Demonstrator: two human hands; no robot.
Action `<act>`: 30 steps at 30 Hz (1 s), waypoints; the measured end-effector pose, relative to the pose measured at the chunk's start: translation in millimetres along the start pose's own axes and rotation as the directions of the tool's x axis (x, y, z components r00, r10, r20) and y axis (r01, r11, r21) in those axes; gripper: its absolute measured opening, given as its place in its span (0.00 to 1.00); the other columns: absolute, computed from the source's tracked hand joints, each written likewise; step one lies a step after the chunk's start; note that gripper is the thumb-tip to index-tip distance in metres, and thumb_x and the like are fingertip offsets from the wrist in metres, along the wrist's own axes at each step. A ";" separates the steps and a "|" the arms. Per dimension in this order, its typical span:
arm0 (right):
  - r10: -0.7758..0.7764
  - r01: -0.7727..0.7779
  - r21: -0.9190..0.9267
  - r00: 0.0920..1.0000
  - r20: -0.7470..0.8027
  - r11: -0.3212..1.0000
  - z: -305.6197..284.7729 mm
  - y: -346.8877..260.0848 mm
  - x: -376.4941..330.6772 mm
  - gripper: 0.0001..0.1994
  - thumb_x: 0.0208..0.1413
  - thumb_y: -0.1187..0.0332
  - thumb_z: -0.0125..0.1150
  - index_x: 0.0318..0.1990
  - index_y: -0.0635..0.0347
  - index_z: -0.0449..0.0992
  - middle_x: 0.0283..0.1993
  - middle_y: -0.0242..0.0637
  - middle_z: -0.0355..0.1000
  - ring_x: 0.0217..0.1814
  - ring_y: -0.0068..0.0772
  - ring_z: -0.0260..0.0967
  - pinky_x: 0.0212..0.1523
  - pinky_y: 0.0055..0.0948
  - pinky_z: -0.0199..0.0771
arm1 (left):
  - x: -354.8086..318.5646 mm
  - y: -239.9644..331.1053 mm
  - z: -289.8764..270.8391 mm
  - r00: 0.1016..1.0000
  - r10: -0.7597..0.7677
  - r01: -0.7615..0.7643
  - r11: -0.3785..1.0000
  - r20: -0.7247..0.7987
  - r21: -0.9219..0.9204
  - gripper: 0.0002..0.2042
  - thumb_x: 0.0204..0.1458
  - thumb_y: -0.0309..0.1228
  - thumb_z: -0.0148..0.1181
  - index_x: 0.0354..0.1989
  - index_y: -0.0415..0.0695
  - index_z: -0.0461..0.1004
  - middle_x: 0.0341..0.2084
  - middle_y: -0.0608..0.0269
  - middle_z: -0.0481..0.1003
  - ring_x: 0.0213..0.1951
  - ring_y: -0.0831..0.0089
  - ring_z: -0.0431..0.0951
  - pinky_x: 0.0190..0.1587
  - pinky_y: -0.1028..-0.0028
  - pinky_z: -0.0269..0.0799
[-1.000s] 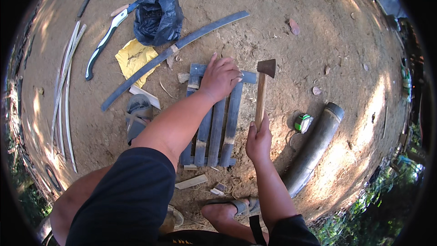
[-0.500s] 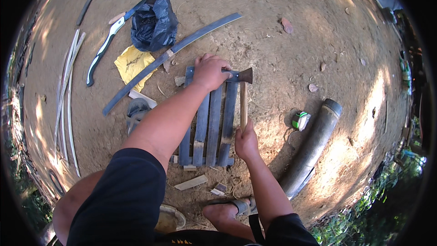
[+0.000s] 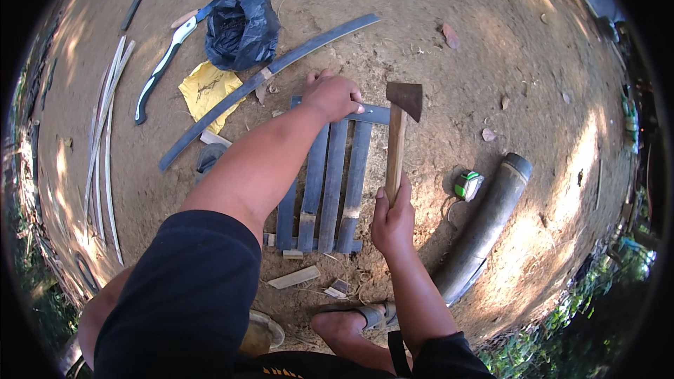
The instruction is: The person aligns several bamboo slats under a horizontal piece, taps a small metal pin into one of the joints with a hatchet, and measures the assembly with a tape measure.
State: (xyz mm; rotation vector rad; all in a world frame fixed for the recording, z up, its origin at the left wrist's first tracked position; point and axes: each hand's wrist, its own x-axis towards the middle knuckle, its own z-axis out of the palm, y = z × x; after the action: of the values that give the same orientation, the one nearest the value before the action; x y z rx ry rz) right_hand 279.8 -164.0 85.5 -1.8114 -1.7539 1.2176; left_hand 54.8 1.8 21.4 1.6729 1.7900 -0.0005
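In front of me lies a slatted frame (image 3: pixel 335 193) of dark split bamboo, with several upright slats between two crosspieces. My left hand (image 3: pixel 328 97) bears down on the far crosspiece (image 3: pixel 376 114), fingers curled over it; the fingertips' undersides are hidden. A small light spot, perhaps a nail head, shows on that crosspiece just right of the hand. My right hand (image 3: pixel 393 219) is closed round the wooden handle of a hatchet (image 3: pixel 405 102). The hatchet's dark head is off to the right of the crosspiece's end, apart from it.
A long bamboo strip (image 3: pixel 232 104), yellow bag (image 3: pixel 209 92), black plastic bag (image 3: pixel 242 26) and white-and-black-handled saw (image 3: pixel 166 61) lie beyond on the dirt. Thin strips (image 3: pixel 105 140) are at left. A tape measure (image 3: pixel 467 185) and thick bamboo pole (image 3: pixel 486 228) lie right; offcuts (image 3: pixel 293 278) lie nearer.
The hatchet head has come off the crosspiece's right end and moved right and away, with my right hand following. My left hand stays on the far crosspiece.
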 end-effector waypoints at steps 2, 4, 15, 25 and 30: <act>-0.072 0.073 0.007 0.997 -0.034 0.997 -3.6 -4.7 -6.4 0.27 0.71 0.69 0.52 0.74 0.63 0.54 0.41 0.62 0.77 0.39 0.64 0.78 0.39 0.53 0.77 | 1.2 -1.1 0.2 1.000 -0.004 0.004 1.000 0.004 -0.001 0.12 0.51 0.50 0.74 0.42 0.64 0.89 0.40 0.75 0.85 0.61 0.66 0.71 0.69 0.54 0.50; -0.056 0.056 -0.020 0.998 -0.010 0.998 -4.8 0.7 -9.0 0.29 0.70 0.70 0.53 0.75 0.63 0.54 0.44 0.66 0.77 0.42 0.71 0.79 0.41 0.57 0.78 | 3.4 -0.3 1.3 1.000 0.009 -0.009 1.000 0.005 -0.008 0.12 0.51 0.50 0.74 0.41 0.64 0.89 0.40 0.76 0.85 0.60 0.66 0.71 0.69 0.54 0.49; -0.273 0.276 -0.032 0.919 -0.283 0.961 7.4 11.4 -7.2 0.21 0.73 0.72 0.49 0.69 0.68 0.57 0.31 0.36 0.69 0.28 0.28 0.68 0.29 0.34 0.70 | -0.6 -2.0 5.9 0.998 0.062 -0.062 0.998 -0.031 -0.012 0.10 0.53 0.49 0.73 0.40 0.64 0.89 0.39 0.75 0.84 0.60 0.67 0.71 0.69 0.53 0.49; -0.166 0.183 0.063 0.962 -0.217 0.981 29.1 39.6 -14.8 0.25 0.71 0.73 0.52 0.72 0.66 0.56 0.33 0.48 0.73 0.29 0.42 0.73 0.32 0.40 0.72 | -2.7 -5.1 7.8 0.995 0.073 -0.073 0.997 -0.062 0.009 0.10 0.53 0.50 0.73 0.40 0.65 0.88 0.42 0.75 0.83 0.60 0.67 0.70 0.68 0.53 0.49; -0.048 0.050 -0.123 0.999 0.022 0.991 26.9 48.5 -5.9 0.24 0.72 0.70 0.51 0.72 0.64 0.57 0.34 0.52 0.75 0.29 0.45 0.75 0.32 0.45 0.74 | -4.2 -5.3 6.2 0.996 0.081 -0.081 0.997 -0.042 0.013 0.11 0.53 0.50 0.73 0.41 0.65 0.88 0.44 0.74 0.83 0.60 0.67 0.70 0.67 0.52 0.48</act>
State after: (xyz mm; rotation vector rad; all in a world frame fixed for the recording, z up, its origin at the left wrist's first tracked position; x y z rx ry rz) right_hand 291.4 -186.7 35.8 -1.8177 -1.9114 1.1343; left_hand 52.7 -5.5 16.3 1.7647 1.7550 0.0612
